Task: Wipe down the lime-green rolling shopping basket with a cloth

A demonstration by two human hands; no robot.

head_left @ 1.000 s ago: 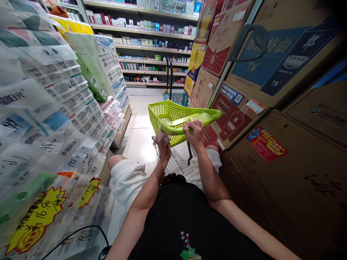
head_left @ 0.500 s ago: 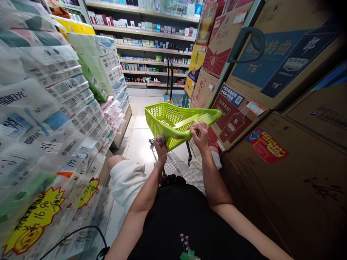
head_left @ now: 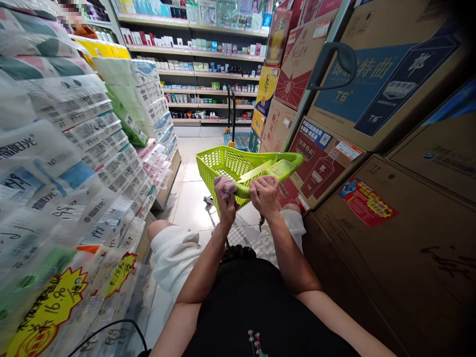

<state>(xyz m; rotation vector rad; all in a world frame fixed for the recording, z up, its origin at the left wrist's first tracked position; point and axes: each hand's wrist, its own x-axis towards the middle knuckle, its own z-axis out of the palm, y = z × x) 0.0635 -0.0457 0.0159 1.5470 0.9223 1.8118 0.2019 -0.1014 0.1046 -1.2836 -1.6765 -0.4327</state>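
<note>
A lime-green shopping cart [head_left: 212, 167] stands just ahead of me, its perforated basket facing forward and its handle towards me. My left hand [head_left: 226, 207] is closed around a crumpled greyish-purple cloth [head_left: 224, 185], against the left part of the handle. On the near bar of the handle, to the right of the cloth, my right hand [head_left: 265, 192] has its fingers wrapped over the green plastic. The palm sides of both hands are hidden.
Plastic-wrapped paper packs [head_left: 85, 104] are stacked along the left. Cardboard cartons [head_left: 372, 79] line the right, with a grey-green handle [head_left: 330, 67] jutting out before them. Farther ahead are a blue hand truck [head_left: 240, 140] and stocked shelves [head_left: 193, 52].
My left hand has moved up and right with the cloth, onto the handle. My right hand has shifted left and down along the bar and closed more fully on it.
</note>
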